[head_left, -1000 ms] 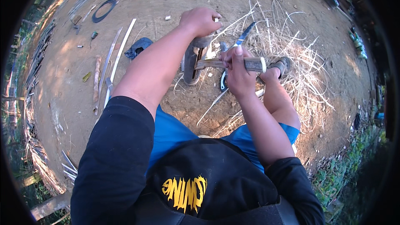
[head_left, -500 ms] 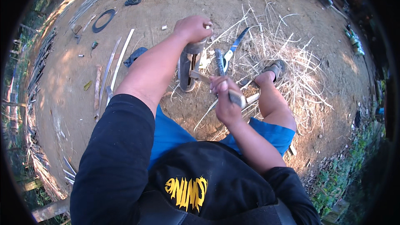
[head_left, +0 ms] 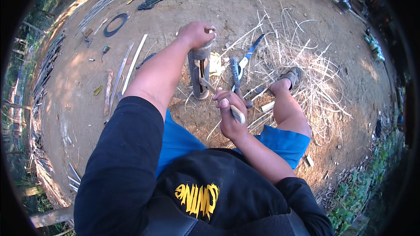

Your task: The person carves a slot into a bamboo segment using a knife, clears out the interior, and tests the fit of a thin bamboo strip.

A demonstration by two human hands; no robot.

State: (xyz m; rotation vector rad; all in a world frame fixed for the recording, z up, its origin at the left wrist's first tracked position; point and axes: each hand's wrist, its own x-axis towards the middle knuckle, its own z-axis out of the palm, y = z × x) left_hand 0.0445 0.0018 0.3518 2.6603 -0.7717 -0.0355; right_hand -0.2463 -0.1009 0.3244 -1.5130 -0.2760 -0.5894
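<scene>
A dark grey tube (head_left: 195,72) with a long slot down its side stands roughly upright on the dirt in front of me. My left hand (head_left: 195,34) is closed in a fist at its top, with a small pale end showing by the fingers. What the fist holds is mostly hidden. Below and to the right, my right hand (head_left: 232,112) grips a short, flat wooden-looking stick (head_left: 208,85). The stick's far end meets the slot's lower part; whether it goes inside is unclear. Its near end sticks out beside my thumb.
Right of the tube lie a dark-handled tool (head_left: 235,74) and a blue-and-white long tool (head_left: 253,49). Pale shavings (head_left: 302,65) are heaped around my sandalled right foot (head_left: 289,78). Long strips (head_left: 135,63), a black coil (head_left: 115,25) and a dark sandal (head_left: 151,1) lie left.
The view has shifted slightly. My left fist and the tube's top have moved a little left, and more of the slot shows. My right hand has shifted left and down with the stick.
</scene>
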